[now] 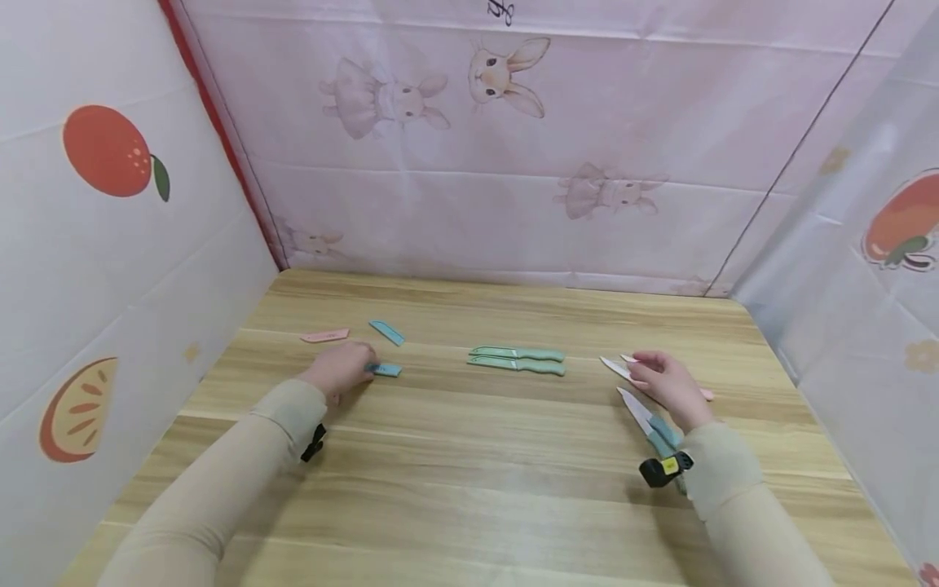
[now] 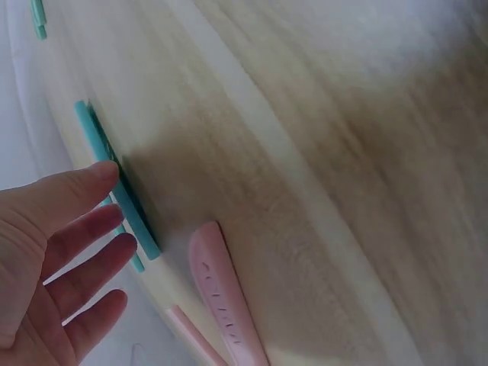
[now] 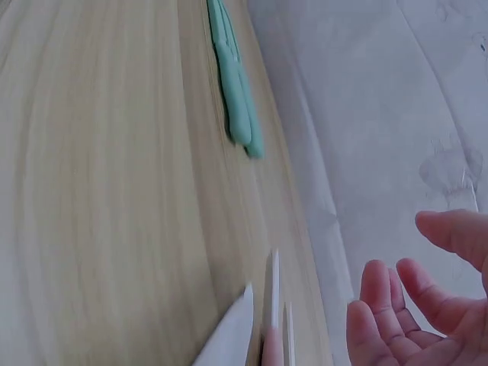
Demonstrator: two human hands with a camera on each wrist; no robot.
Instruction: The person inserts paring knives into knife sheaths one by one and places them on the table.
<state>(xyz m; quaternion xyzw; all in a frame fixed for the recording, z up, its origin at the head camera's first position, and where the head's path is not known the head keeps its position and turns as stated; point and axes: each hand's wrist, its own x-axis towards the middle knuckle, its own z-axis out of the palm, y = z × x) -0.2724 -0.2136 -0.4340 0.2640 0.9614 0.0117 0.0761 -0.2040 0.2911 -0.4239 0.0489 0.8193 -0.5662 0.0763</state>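
My left hand (image 1: 341,368) is over the near blue knife sheath (image 1: 387,370), its thumb tip overlapping the sheath in the left wrist view and the other fingers loosely spread. Another blue sheath (image 1: 386,332) lies just behind. A pink sheath (image 1: 324,335) rests beyond the hand; a closer pink sheath (image 2: 221,297) shows only in the left wrist view. With loosely bent fingers, my right hand (image 1: 669,387) hovers over pink-handled knives (image 1: 614,368), partly hiding them, and nothing shows between its fingers. Nearer me, blue-handled knives (image 1: 663,432) lie beside that wrist.
Two green knives (image 1: 517,366) in green sheaths lie side by side mid-table. Bare blades of the pink and blue knives point away from me and leftward. Printed cloth walls (image 1: 440,212) enclose the wooden table (image 1: 469,473) at the back and both sides.
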